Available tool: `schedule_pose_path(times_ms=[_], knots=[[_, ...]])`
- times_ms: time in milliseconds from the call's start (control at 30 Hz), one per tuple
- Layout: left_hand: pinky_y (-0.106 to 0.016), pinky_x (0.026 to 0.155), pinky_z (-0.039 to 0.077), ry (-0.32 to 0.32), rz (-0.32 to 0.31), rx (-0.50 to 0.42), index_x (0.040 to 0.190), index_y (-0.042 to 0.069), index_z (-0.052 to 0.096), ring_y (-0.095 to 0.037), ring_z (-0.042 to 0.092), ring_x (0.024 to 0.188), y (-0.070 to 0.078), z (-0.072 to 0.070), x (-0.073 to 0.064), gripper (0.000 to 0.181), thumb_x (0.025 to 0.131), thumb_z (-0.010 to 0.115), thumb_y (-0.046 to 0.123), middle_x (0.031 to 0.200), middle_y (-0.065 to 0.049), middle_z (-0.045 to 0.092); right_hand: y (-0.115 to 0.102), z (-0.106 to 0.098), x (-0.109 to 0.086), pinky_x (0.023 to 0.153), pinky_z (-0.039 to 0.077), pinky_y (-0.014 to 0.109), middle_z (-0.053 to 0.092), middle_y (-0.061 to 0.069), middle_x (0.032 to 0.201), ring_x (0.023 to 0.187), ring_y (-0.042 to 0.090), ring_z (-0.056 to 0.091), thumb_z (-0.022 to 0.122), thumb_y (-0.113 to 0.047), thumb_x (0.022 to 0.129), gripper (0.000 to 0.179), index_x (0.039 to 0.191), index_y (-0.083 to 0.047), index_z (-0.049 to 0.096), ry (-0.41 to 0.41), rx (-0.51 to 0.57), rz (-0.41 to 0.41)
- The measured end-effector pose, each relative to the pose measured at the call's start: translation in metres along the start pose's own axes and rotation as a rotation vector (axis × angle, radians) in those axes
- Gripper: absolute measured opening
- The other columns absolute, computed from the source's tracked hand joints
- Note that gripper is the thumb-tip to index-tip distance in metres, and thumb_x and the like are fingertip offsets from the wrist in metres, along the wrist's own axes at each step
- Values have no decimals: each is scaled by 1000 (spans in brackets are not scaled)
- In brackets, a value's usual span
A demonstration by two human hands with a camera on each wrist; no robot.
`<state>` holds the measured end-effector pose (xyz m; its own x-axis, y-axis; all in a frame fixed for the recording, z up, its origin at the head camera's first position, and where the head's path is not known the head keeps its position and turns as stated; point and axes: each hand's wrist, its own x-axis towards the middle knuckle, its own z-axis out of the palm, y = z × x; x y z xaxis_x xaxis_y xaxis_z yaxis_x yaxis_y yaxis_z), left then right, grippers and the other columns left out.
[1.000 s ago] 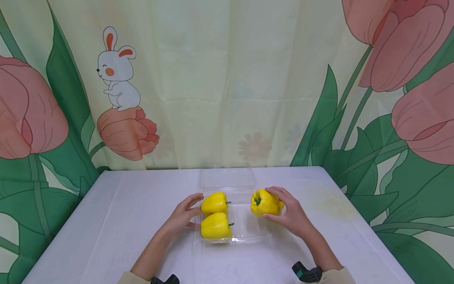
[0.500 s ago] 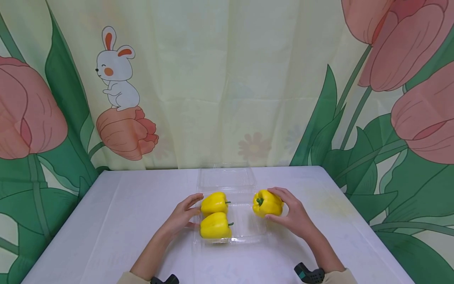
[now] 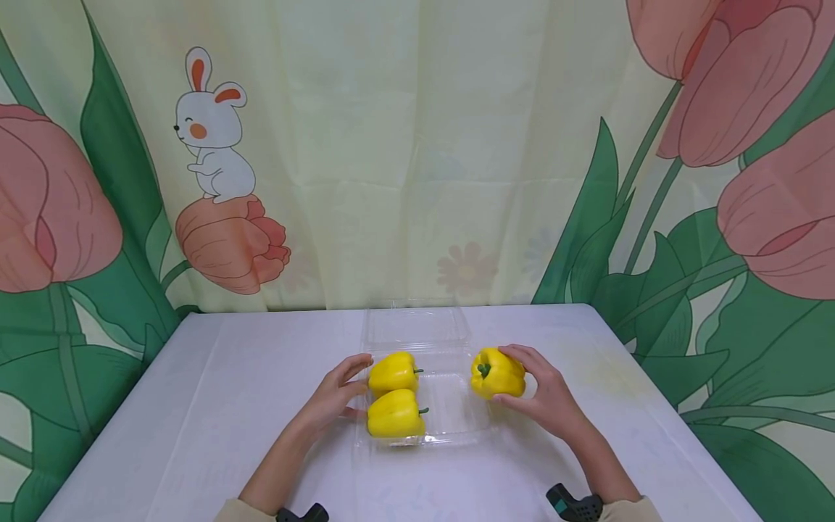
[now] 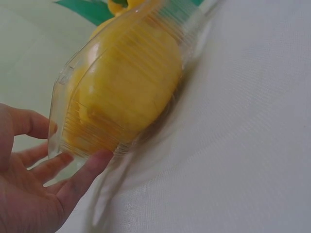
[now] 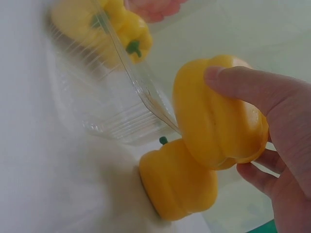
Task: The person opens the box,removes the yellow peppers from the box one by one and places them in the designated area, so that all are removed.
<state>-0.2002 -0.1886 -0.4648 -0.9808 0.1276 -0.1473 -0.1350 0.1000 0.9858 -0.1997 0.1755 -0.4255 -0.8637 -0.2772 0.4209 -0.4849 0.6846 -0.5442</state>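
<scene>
My right hand (image 3: pixel 544 391) grips a yellow bell pepper (image 3: pixel 498 373) by its right side, above the right edge of a clear plastic clamshell box (image 3: pixel 450 407). In the right wrist view another yellow pepper (image 5: pixel 180 179) sits on the table beneath the held one, outside the box; the head view hides it. Two more yellow peppers, a far one (image 3: pixel 394 373) and a near one (image 3: pixel 396 414), lie in the left half of the box, stems pointing right. My left hand (image 3: pixel 335 391) touches the box's left side, fingers spread along its rim and wall (image 4: pixel 87 131).
The box's lid (image 3: pixel 417 328) lies folded back toward the far table edge. White cloth covers the table (image 3: pixel 215 413). Behind it hangs a curtain (image 3: pixel 365 159) printed with tulips and a rabbit. Each wrist wears a black device (image 3: pixel 574 502).
My right hand has moved a little to the right with the pepper it grips. The left hand, the box and the two peppers in it stay in place.
</scene>
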Motion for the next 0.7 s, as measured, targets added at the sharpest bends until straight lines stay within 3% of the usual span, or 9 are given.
schedule_pose_path(times_ms=[700], knots=[[-45, 76, 60, -5, 1, 7, 143, 17, 43, -39, 42, 135, -1, -1, 0, 50, 94, 51, 10, 154, -9, 37, 6, -1, -4, 95, 52, 48, 53, 8, 138, 124, 30, 53, 86, -24, 71, 71, 135, -18, 54, -1, 16, 40]])
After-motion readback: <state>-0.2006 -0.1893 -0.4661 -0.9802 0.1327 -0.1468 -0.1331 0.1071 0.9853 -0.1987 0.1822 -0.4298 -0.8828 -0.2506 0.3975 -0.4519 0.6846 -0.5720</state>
